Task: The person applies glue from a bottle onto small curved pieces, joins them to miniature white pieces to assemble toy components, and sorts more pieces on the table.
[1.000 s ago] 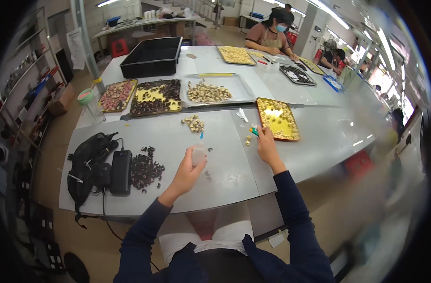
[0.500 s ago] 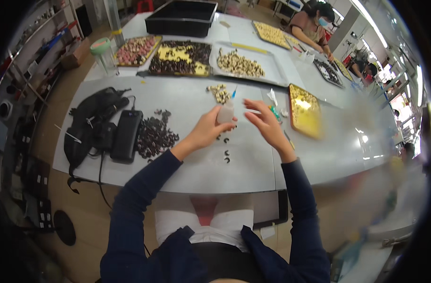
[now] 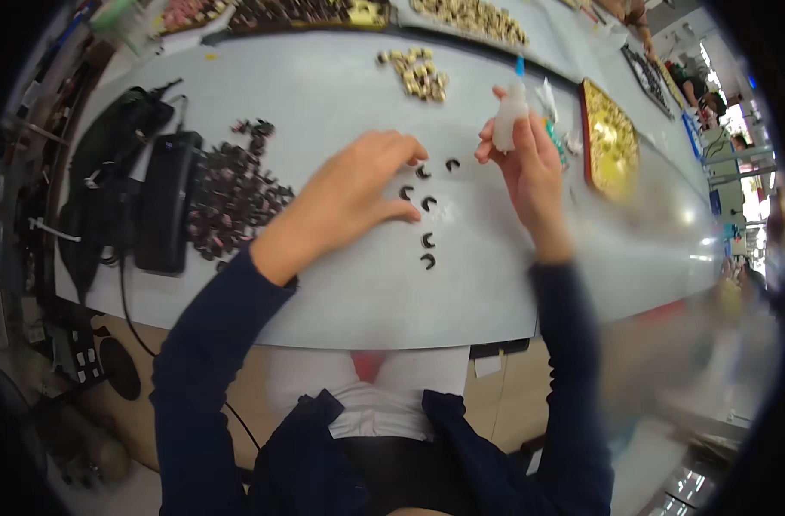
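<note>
My right hand [image 3: 530, 163] grips a small translucent squeeze bottle [image 3: 510, 120] with a blue needle tip, held upright above the table. My left hand [image 3: 349, 193] hovers palm down, its thumb and fingers spread with nothing between them. Beside its fingertips, several black C-shaped pieces [image 3: 429, 204] lie in a loose column on the table. To the left of that hand spreads a heap of similar dark pieces [image 3: 238, 193]. Beyond the hands sits a small cluster of cream-and-black pieces [image 3: 423, 73].
A black power bank [image 3: 167, 202] with a cable and a black bag [image 3: 100, 172] lie on the left. A yellow tray [image 3: 612, 142] of pieces stands at the right. More filled trays [image 3: 324, 15] line the far side, and another person works at the far right.
The bottle has passed from my left hand to my right. My left hand has opened and come down near the black pieces. The view has tipped closer to the table.
</note>
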Demonstrator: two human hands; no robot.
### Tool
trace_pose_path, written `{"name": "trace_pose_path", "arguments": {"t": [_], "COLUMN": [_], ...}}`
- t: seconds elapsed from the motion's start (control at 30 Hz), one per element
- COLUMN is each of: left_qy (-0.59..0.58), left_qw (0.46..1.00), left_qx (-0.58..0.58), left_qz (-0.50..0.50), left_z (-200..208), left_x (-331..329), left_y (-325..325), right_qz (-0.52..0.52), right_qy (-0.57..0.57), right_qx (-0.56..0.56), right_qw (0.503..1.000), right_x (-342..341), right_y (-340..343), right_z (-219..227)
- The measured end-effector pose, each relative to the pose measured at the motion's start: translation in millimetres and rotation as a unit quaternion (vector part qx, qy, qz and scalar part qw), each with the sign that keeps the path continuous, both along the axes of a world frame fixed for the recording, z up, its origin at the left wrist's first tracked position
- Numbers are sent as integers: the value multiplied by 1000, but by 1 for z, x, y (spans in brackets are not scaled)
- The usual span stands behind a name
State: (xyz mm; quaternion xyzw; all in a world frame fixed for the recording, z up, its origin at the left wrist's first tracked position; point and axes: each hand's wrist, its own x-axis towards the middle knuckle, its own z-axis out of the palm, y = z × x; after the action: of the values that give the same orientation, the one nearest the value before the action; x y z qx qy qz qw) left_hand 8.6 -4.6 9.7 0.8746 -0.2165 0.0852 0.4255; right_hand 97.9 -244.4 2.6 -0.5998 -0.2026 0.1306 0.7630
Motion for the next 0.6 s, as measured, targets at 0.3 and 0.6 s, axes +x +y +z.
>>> {"name": "trace_pose_path", "arguments": {"t": [0.3,0.6], "left_qy": [38,57], "left_qw": [999,997], "left_qx": [1,-44], "left_qz": [-10,-35], "left_z": [-3,-6], "left_x": [7,8], "left_y": [3,6], "right_qz": [48,24], "right_qy": [22,85], "right_qx": [-14,8], "right_qw": [999,996], "right_x": [14,9], "right_y": [-4,-10], "right_z": [-18,-19]}}
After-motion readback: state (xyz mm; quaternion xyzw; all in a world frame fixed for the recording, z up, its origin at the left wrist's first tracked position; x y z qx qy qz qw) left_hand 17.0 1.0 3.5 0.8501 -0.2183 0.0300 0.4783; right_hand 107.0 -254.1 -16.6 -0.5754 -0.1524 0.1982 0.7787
